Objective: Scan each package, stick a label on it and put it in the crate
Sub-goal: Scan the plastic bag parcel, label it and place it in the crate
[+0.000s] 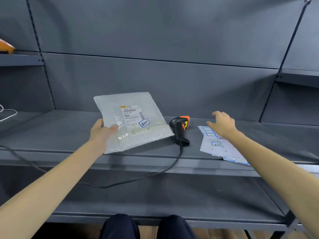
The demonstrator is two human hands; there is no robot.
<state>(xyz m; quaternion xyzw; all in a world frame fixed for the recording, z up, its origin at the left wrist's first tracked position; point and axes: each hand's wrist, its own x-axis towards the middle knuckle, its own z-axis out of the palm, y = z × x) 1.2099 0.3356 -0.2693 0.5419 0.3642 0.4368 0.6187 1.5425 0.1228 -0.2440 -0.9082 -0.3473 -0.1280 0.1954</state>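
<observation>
Grey metal shelf (pixel 69 135), left hand (pixel 101 133) gripping package (pixel 133 118), right hand (pixel 222 125) spread over label sheet (pixel 219 147)

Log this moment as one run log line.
left hand: grips bubble-wrap package | blue label: stuck on | right hand: open above label sheets | scanner: on shelf | crate: unseen

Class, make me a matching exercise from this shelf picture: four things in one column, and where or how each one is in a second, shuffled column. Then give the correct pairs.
Things
1. clear bubble-wrap package
2. black and orange handheld scanner
3. white sheet of blue-bordered labels
4. right hand

States
A. open, above the label sheet
B. held by the left hand
C. flat at the shelf's right
D. cabled, between package and labels

Pairs: 1-B, 2-D, 3-C, 4-A
</observation>
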